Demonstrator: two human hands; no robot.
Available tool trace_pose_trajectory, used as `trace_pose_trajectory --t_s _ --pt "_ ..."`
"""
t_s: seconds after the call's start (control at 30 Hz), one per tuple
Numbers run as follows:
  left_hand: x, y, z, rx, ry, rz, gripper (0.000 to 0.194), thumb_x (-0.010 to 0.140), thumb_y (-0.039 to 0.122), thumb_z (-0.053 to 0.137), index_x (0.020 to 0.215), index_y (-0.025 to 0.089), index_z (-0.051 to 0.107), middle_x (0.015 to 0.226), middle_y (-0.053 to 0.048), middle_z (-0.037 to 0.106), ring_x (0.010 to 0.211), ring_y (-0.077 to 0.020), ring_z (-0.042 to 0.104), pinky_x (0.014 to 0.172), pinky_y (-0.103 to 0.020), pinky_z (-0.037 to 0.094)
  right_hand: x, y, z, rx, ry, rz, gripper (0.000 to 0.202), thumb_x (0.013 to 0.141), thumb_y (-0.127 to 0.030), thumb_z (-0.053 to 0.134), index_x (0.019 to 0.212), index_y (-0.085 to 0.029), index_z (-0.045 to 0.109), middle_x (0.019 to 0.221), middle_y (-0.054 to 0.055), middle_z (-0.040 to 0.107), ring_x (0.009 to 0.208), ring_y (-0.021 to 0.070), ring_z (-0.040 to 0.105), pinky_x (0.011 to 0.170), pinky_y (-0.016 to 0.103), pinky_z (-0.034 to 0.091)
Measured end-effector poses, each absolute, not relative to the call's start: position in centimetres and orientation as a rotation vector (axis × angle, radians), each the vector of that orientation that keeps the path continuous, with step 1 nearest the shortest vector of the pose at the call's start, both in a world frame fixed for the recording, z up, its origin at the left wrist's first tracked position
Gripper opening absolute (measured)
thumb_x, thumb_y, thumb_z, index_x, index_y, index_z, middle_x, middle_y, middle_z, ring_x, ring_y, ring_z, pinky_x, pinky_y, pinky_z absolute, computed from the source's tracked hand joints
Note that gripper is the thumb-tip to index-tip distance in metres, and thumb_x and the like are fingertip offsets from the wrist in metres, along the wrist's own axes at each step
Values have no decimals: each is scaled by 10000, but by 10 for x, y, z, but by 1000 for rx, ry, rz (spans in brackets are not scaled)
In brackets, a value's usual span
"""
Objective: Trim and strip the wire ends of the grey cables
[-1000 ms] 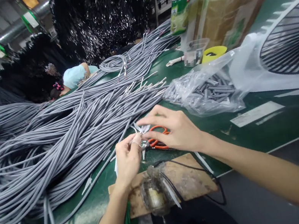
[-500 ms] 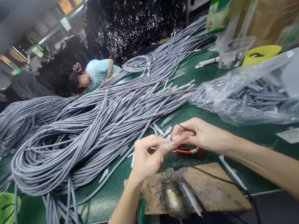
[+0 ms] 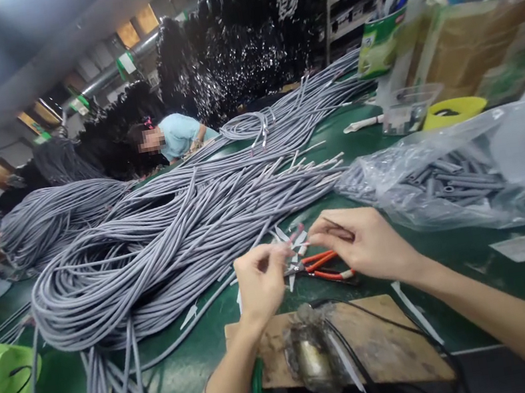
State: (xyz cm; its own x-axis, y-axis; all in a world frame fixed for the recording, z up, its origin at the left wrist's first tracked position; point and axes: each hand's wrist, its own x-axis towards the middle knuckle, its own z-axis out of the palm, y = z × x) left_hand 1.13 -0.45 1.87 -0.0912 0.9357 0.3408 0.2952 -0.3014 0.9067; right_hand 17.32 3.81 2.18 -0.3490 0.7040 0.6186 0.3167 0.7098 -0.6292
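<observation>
My left hand is closed in a pinch of thumb and forefinger; what it holds is blurred and too small to name. Facing it, my right hand pinches too, its fingers curled, with a thin pale strand at the fingertips. A small gap separates the two hands. Below the right hand lie orange-handled pliers on the green table, beside white strips. One grey cable runs along the table toward my left hand; its end is hidden.
A large bundle of grey cables covers the left and middle. A clear bag of short grey tubes lies right. A wooden board carries a metal motor-like device. A co-worker leans over the far side; another person sits far left.
My hands have moved apart slightly, the right one turning, and the pliers show more fully between and below them. The whole view has shifted a little downward.
</observation>
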Motion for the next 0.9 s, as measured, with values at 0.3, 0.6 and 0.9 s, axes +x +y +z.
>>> trace_pose_trajectory --t_s 0.3,0.6,0.9 --pt "10 3 13 1522 1472 1461 278 780 352 546 655 121 635 492 27 482 451 -68 390 449 -188 307 166 33 15 -767 -1886 671 187 826 -297 524 784 -146 625 670 27 611 471 85 479 434 188 366" --pt "11 1 15 1339 1298 1168 439 737 493 588 964 117 598 535 32 522 362 -49 343 365 -179 265 160 32 4 -704 -1972 571 222 798 -145 498 675 -152 684 645 34 697 512 108 593 507 182 414" --pt "9 -9 16 1998 1751 896 243 837 231 477 758 135 686 630 -32 617 552 -121 503 542 -234 336 163 40 -6 -819 -2122 202 229 818 -132 476 677 -159 656 650 28 678 567 109 598 545 200 367"
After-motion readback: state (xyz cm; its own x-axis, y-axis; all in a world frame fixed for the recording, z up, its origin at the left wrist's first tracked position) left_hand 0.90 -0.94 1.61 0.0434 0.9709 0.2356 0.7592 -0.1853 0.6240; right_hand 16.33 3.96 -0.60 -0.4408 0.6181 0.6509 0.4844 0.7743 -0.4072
